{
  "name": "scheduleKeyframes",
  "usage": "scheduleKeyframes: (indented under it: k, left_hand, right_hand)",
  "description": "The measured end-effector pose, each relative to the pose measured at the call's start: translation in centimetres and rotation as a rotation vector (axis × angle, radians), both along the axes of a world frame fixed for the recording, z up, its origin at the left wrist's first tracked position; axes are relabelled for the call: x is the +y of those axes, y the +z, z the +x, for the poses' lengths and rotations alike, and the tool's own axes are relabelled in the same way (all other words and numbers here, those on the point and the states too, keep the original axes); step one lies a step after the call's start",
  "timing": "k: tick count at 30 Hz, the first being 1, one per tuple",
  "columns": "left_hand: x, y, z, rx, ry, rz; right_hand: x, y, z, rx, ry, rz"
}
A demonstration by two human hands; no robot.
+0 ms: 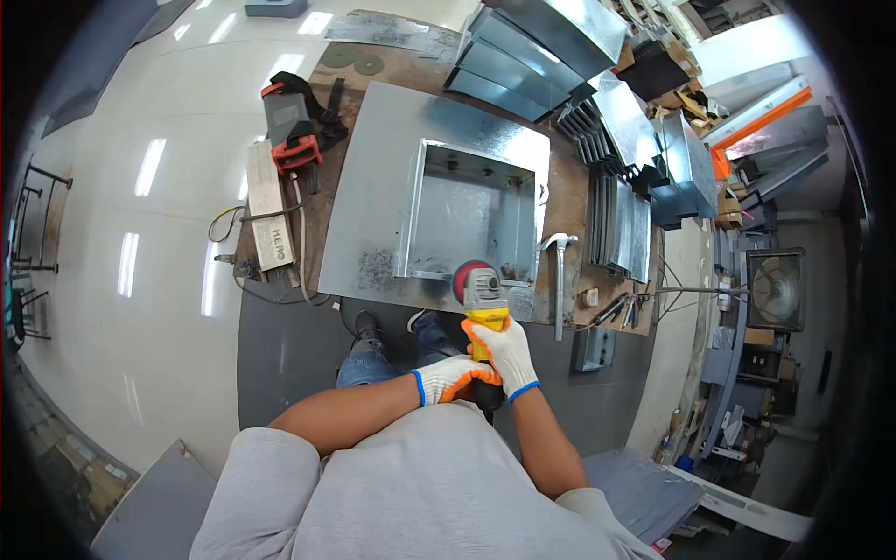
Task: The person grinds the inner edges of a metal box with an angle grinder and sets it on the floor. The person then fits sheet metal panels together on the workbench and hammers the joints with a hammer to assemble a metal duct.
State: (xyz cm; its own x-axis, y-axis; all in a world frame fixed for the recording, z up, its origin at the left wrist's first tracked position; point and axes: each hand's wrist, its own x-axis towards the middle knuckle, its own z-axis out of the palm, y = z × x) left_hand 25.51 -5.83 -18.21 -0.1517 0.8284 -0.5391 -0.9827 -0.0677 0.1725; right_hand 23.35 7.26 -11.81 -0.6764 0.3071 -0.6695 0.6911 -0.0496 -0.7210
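Yellow grinder (488, 317) points lengthwise away from the torso (429, 485) — left hand (455, 378), right hand (505, 351) gripping it.

Left hand (455, 377) and right hand (510, 353): both in white knit gloves, orange coating over fingers and palm side, bright blue band at each cuff (525, 390). Shirt (420, 476): light grey, plain back to the visible edge, short sleeves (266, 481), soft creases. Forearms bare. Jeans (366, 370): blue denim, faded patches. Shoes (369, 324): dark; finer detail unclear.
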Motion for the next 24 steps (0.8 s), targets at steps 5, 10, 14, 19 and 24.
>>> scheduleKeyframes:
  k: [5, 10, 14, 19, 24]
  left_hand:
    - [3.2, 2.2, -0.1, 0.078, -0.151, 0.100]
    - [7.0, 2.3, 1.5, 0.072, -0.327, 0.128]
    - [8.1, 1.0, 1.9, -0.006, -0.491, 0.085]
    - [8.1, 1.9, -0.4, -0.044, -0.613, 0.017]
    - [8.5, -2.1, 0.9, 0.064, -0.564, -0.025]
  right_hand:
    - [4.3, 1.3, 3.2, 0.079, -0.223, -0.066]
    - [8.0, 1.9, 6.7, 0.025, -0.362, -0.065]
    - [9.1, 0.9, 8.1, 0.020, -0.406, -0.134]
    - [9.9, -0.6, 8.7, -0.023, -0.460, -0.232]
    - [10.2, -1.6, 8.2, 0.048, -0.386, -0.185]
